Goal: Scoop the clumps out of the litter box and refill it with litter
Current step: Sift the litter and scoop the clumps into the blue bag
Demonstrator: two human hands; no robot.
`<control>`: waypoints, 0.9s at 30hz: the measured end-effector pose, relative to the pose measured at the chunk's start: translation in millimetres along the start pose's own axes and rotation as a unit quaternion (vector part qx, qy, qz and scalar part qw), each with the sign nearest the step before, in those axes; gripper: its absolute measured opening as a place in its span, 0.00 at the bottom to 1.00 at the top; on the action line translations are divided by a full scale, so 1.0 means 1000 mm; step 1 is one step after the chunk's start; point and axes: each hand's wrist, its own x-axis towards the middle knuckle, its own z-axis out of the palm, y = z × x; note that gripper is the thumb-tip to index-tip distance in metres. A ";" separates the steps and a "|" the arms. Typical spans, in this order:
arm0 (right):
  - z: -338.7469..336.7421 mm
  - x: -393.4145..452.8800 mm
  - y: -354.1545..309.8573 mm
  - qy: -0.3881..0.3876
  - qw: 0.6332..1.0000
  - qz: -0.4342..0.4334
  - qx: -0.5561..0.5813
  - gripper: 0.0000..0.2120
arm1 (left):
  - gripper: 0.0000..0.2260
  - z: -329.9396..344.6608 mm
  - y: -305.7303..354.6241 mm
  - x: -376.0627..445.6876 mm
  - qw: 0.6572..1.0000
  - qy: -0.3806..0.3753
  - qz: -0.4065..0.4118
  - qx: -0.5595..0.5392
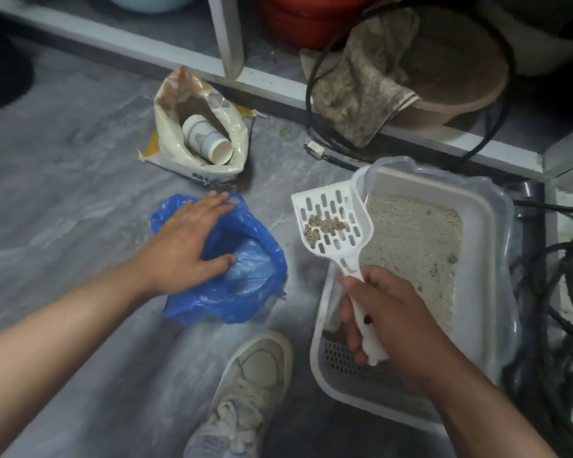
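Note:
A grey litter box with pale litter stands on the floor at the right. My right hand grips the handle of a white slotted scoop, held above the box's left rim with several brown clumps on its blade. A blue plastic bag lies open on the floor to the left of the box. My left hand rests flat on the bag's left edge, fingers spread. An open litter bag with a white cup inside stands behind the blue bag.
My white sneaker is planted between the blue bag and the box. A white-framed shelf runs along the back, holding a brown pot with a cloth. Black cables coil to the right of the box.

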 end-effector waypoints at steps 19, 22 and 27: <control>0.085 0.070 0.038 -0.036 0.882 -0.076 -0.464 0.09 | 0.39 0.030 -0.006 -0.039 0.998 0.022 -0.062 -0.006; 0.091 0.077 0.043 -0.078 0.877 -0.054 -0.471 0.10 | 0.38 0.030 -0.006 -0.039 0.997 0.030 -0.064 0.012; 0.105 0.087 0.046 -0.079 0.888 -0.049 -0.450 0.14 | 0.35 0.026 0.000 -0.038 0.991 0.052 -0.109 0.052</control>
